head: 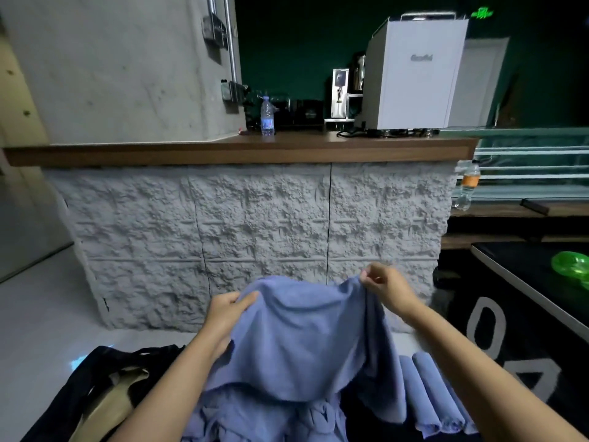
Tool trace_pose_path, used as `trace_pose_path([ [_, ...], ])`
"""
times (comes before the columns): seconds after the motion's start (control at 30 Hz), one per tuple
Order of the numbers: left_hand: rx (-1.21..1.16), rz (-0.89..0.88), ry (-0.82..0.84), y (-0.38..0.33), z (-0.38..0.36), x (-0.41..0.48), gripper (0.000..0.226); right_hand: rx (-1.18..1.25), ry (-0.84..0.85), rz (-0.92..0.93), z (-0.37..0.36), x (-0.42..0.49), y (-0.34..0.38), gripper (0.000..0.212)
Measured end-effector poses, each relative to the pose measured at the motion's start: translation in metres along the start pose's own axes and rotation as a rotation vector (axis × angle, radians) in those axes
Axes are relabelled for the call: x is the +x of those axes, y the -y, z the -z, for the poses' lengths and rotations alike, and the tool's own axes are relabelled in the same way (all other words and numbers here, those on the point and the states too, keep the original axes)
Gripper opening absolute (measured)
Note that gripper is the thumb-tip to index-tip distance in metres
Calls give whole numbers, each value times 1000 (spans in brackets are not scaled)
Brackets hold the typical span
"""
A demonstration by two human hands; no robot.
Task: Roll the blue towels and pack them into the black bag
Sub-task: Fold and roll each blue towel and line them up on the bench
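The blue towel (302,339) hangs in the air in front of you, held by its top edge between both hands, with its lower part draping onto a heap of loose blue towels (271,422). At the far left, the black bag (95,393) lies slumped with its mouth sagging (a tan lining shows inside). A roll pushed in with one hand would probably catch on that collapsed rim and come undone. Your left hand (226,317) has its fingers curled round the left edge with the thumb on top. It seems to grip a bunched fold rather than a clean corner, so a towel laid down from here could land skewed and roll into a cone. In the middle, the hanging cloth touches the heap and may drag another towel along when you move it. Your right hand (385,288) pinches the right corner between thumb and fingertips, higher than the left; that light pinch could slip if you shake the cloth out. Further right, the rolled towels (427,393) lie side by side just beside the hanging edge, and a swing of the cloth could brush them loose. The towel itself is a muted lavender-blue, thin and soft. It sags in a deep curve between your hands and is creased, and its bottom hem is hidden in the heap.
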State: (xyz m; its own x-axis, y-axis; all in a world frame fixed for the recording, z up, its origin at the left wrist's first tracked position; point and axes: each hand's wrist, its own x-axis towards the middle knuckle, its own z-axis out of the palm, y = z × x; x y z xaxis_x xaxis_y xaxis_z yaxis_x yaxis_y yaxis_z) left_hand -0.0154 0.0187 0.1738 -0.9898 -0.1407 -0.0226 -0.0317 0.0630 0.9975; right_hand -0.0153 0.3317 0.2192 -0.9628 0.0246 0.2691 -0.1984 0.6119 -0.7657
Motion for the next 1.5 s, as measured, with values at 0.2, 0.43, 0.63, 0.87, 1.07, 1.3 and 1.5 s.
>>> trace_pose_path([
  [0.2, -35, -137, 299, -70, -67, -32, 31, 249, 228, 281, -25, -11, 81, 22],
  [0.43, -121, -225, 151, -96, -65, -53, 12, 648, 253, 249, -29, -21, 88, 5],
  [0.63, -132, -251, 29, -118, -33, -47, 3, 733, 252, 186, -12, -38, 56, 18],
  [0.87, -146, -183, -128, -111, 12, -24, 6, 568, 267, 136, 36, -50, 17, 36],
  [1.07, -141, -134, -210, -105, 22, -17, 12, 483, 248, 160, 49, -60, 12, 37],
  [1.3, -72, -61, -96, -99, 3, -23, 8, 696, 464, 184, 32, -68, 82, 15],
  [1.5, 64, -88, 123, -104, -28, -49, 12, 252, 323, 395, 8, -64, 133, 22],
])
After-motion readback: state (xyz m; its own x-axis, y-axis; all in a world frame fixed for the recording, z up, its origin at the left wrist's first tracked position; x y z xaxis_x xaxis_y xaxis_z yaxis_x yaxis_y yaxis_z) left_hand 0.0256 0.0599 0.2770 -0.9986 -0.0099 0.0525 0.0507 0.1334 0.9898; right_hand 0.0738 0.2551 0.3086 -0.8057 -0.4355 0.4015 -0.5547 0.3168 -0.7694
